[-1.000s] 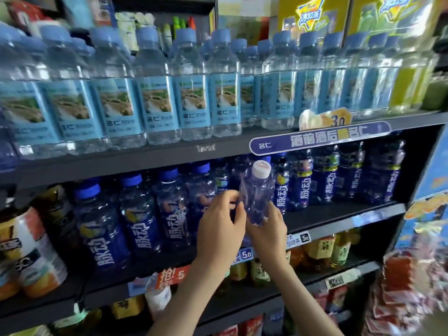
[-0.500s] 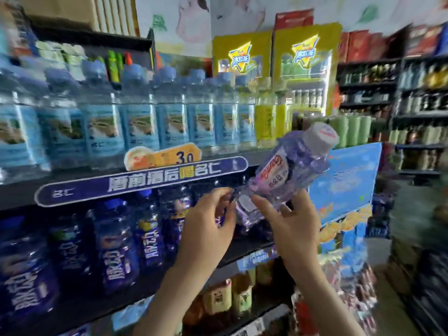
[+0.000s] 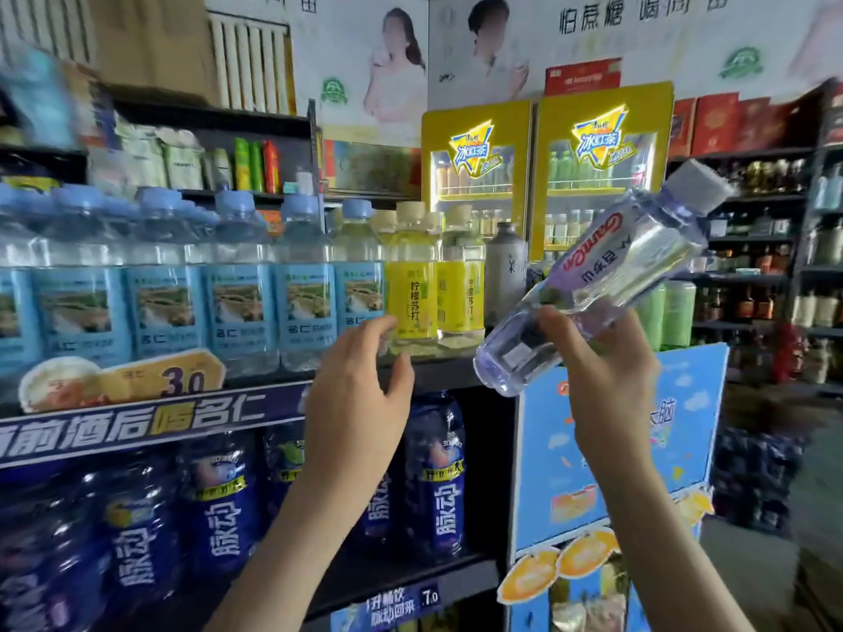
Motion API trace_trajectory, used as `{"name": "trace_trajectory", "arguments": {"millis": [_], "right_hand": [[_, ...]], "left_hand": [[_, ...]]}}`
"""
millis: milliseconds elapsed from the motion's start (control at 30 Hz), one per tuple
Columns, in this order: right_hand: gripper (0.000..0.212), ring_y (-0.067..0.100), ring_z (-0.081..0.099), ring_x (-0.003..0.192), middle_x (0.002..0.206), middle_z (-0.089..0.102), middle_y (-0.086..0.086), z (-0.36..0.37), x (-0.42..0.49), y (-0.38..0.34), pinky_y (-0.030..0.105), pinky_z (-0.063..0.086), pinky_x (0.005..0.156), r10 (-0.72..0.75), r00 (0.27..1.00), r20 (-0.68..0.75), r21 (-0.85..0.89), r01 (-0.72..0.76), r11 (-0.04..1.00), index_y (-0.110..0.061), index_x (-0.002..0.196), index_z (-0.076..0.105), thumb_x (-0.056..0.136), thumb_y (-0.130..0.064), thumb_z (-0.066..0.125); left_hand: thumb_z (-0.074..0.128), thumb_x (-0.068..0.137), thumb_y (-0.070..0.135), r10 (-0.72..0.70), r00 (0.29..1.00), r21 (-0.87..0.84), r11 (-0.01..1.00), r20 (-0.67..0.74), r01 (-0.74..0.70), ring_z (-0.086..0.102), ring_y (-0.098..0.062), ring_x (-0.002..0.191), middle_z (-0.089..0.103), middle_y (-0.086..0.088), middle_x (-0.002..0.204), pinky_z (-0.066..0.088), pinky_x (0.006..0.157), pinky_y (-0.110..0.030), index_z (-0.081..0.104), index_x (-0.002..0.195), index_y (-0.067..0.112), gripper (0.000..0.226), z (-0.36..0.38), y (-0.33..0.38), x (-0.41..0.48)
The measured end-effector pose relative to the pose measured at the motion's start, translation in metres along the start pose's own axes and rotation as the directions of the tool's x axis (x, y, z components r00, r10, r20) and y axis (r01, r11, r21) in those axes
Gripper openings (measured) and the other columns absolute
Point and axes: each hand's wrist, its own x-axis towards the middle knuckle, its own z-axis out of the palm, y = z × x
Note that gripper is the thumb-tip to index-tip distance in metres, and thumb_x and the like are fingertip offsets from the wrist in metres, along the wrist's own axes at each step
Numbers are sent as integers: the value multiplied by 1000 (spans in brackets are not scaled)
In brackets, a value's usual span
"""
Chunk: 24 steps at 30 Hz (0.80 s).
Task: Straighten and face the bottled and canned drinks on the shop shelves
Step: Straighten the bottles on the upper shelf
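My right hand [image 3: 597, 358] grips a clear purple-tinted bottle [image 3: 638, 248] with a white cap near its base, tilted so the cap points up and right, off the end of the shelving. My left hand [image 3: 356, 394] hovers with relaxed fingers in front of the upper shelf edge, holding nothing, just left of the bottle. Behind it stand light-blue labelled water bottles [image 3: 237, 285] in a row and two yellow-labelled bottles [image 3: 410, 289]. On the shelf below stand dark blue drink bottles [image 3: 438, 472].
A blue display stand [image 3: 616, 449] sits right of the shelving under the held bottle. Two yellow drink fridges [image 3: 602, 130] stand at the back. Dark shelves with bottles [image 3: 766, 248] line the right wall. A price strip [image 3: 137, 426] runs along the upper shelf edge.
The bottle has been lifted from the dark blue shelf row, up and to the right, and tilted. My left hand has let go of it. My view has swung right.
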Motion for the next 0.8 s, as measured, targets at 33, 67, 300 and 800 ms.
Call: {"name": "trace_trajectory", "arguments": {"millis": [33, 67, 300, 800], "right_hand": [[21, -2, 54, 58, 64, 63, -18, 0, 3, 2, 11, 41, 50, 4, 1000, 22, 2, -4, 1000, -25, 76, 57, 77, -27, 77], [18, 0, 55, 60, 65, 64, -15, 0, 5, 3, 12, 40, 52, 18, 998, 54, 7, -18, 1000, -25, 76, 59, 74, -32, 76], [37, 14, 67, 75, 78, 72, 2, 31, -9, -3, 34, 54, 68, 91, 912, 400, 91, -139, 986, -12, 86, 69, 66, -43, 75], [36, 3, 64, 87, 90, 71, -11, 160, -131, -47, 21, 49, 74, 50, 607, 793, 156, -282, 947, -22, 98, 62, 70, -43, 73]], "left_hand": [[66, 86, 16, -16, 1000, -43, 999, 18, 16, 63, -15, 97, 66, -1, 106, 50, 84, -27, 61, 116, 11, 31, 3, 0, 2], [67, 85, 19, -30, 998, -105, 994, 50, 35, 63, -13, 96, 66, 1, 106, 51, 85, -26, 61, 115, 13, 31, 6, 1, 4], [70, 80, 40, -95, 859, -386, 865, 504, 322, 62, 6, 95, 67, 21, 102, 48, 81, -13, 58, 111, 37, 33, -13, 21, 4], [66, 61, 43, -413, 911, -165, 899, -15, 405, 66, 3, 85, 71, 22, 88, 53, 76, -25, 65, 98, 43, 36, -155, -47, -43]]}}
